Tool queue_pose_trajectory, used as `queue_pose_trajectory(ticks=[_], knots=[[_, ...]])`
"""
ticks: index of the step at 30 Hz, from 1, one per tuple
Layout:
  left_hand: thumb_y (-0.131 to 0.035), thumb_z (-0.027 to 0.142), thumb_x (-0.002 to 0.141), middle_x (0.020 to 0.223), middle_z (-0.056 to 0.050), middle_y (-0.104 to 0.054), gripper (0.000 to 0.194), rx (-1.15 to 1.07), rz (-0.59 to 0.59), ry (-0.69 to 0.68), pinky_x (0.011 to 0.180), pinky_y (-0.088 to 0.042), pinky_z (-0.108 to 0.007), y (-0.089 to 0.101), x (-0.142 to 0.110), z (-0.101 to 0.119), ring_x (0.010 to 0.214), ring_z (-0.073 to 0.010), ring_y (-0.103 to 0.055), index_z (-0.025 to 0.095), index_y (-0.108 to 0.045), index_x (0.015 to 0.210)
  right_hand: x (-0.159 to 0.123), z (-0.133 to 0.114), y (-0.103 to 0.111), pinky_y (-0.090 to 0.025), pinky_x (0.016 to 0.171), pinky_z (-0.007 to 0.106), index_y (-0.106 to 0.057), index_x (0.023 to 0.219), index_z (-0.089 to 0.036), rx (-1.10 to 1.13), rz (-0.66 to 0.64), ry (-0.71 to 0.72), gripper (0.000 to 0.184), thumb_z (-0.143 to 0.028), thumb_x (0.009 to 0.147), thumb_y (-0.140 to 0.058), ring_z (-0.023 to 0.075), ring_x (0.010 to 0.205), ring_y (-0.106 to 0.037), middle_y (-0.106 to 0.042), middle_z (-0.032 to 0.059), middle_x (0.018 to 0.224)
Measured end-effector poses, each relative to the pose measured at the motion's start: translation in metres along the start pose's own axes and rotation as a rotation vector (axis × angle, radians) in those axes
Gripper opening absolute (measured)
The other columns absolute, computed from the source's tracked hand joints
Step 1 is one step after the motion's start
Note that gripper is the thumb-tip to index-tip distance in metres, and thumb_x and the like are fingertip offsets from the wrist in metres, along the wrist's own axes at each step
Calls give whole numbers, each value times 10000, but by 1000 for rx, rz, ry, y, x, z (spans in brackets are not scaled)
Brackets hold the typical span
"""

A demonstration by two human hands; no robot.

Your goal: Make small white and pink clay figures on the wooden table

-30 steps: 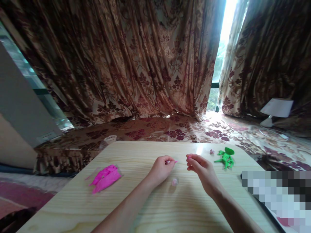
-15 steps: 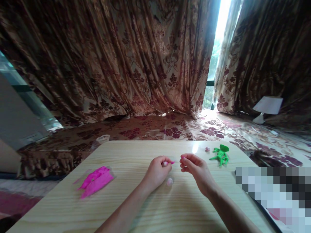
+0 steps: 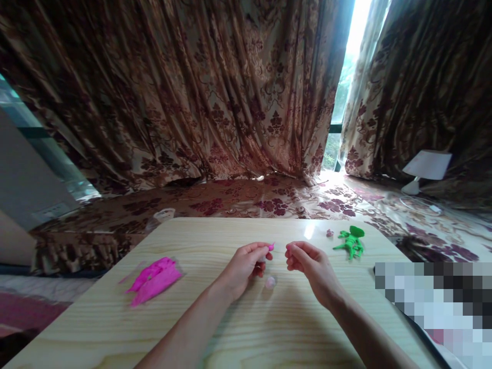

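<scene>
My left hand [image 3: 246,266] is above the middle of the table, its thumb and forefinger pinching a small piece of pink modelling clay [image 3: 271,247] with a thin tip pointing up. Facing it a short gap away, my right hand [image 3: 305,259] has thumb and fingertips pressed together; anything between them is too small to make out. On the table just below the hands sits a small pale pinkish ball [image 3: 270,283]. To the left lies a larger lump of bright pink clay [image 3: 156,279] in a clear wrapper.
A green clay figure [image 3: 351,242] and a small pinkish bit [image 3: 329,232] lie at the table's [image 3: 230,328] far right. A clear container [image 3: 160,218] stands past the far left edge. A blurred-out flat object [image 3: 434,307] is at the right edge.
My left hand has turned, and the pink piece in its pinch now points up instead of sideways toward my right hand. My right hand stays pinched in about the same place.
</scene>
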State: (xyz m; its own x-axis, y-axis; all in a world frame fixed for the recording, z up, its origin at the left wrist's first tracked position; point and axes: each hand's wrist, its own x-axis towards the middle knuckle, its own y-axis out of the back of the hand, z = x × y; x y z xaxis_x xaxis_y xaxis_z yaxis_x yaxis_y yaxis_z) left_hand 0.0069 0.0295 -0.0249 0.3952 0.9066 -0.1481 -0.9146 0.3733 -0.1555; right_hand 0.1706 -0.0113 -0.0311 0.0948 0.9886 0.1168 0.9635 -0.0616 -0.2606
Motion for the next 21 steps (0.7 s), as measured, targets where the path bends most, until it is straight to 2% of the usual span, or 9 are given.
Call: queue_pose_trajectory(ticks=[2, 4, 7, 10, 12, 14, 18, 21], knots=[[-616, 400, 706, 746, -7, -547, 310, -6, -4, 8, 446, -306, -185, 0, -1, 0, 515, -51, -421, 140, -616, 876, 0, 1, 0, -496, 583, 258, -651, 803, -144, -79, 16, 37, 246, -382, 756, -611, 126, 645, -568, -627, 46, 758], [-601, 401, 724, 720, 0, -531, 293, -1, -21, 10, 435, -299, -184, -2, -2, 0, 497, -45, -405, 134, -615, 844, -2, 2, -1, -506, 576, 258, -655, 824, -150, -196, 22, 128, 221, -356, 767, -598, 141, 705, -585, -626, 79, 930], [-582, 385, 747, 694, 6, -521, 258, -38, -73, 23, 438, -320, -194, -5, -5, 0, 475, -45, -399, 130, -599, 778, -5, 3, -5, -513, 588, 250, -661, 809, -164, -360, -44, 287, 165, -294, 800, -560, 158, 801, -600, -572, 91, 1110], [-548, 386, 774, 643, 13, -506, 285, -144, -147, 48, 468, -373, -225, -8, -8, 1, 440, -48, -399, 136, -529, 640, -8, 3, -8, -510, 619, 251, -664, 820, -180, -469, -124, 436, 142, -221, 819, -529, 156, 810, -600, -611, 74, 980], [-524, 386, 791, 615, 11, -500, 313, -209, -177, 73, 482, -397, -240, -9, -9, 2, 430, -54, -405, 138, -501, 601, -8, 2, -8, -502, 636, 257, -665, 818, -185, -533, -122, 511, 139, -185, 816, -527, 149, 779, -594, -615, 61, 891], [-518, 366, 797, 642, -6, -525, 273, -244, -169, 91, 478, -405, -237, -9, -9, 4, 454, -63, -432, 130, -546, 662, -7, 2, -6, -491, 637, 257, -664, 812, -185, -579, -95, 539, 140, -166, 816, -525, 144, 756, -586, -607, 54, 856], [-537, 232, 772, 789, -49, -593, 173, -258, -57, 79, 492, -413, -205, -4, -7, 6, 557, -78, -502, 130, -592, 901, -3, 3, 0, -480, 593, 236, -654, 824, -183, -581, -39, 490, 132, -178, 823, -522, 144, 758, -582, -596, 51, 862], [-534, 135, 734, 811, -55, -602, 173, -273, -17, 59, 538, -435, -199, -1, -5, 6, 585, -74, -517, 125, -592, 896, -1, 5, 3, -470, 559, 223, -647, 792, -178, -560, 3, 436, 126, -203, 824, -528, 145, 752, -580, -594, 48, 860]])
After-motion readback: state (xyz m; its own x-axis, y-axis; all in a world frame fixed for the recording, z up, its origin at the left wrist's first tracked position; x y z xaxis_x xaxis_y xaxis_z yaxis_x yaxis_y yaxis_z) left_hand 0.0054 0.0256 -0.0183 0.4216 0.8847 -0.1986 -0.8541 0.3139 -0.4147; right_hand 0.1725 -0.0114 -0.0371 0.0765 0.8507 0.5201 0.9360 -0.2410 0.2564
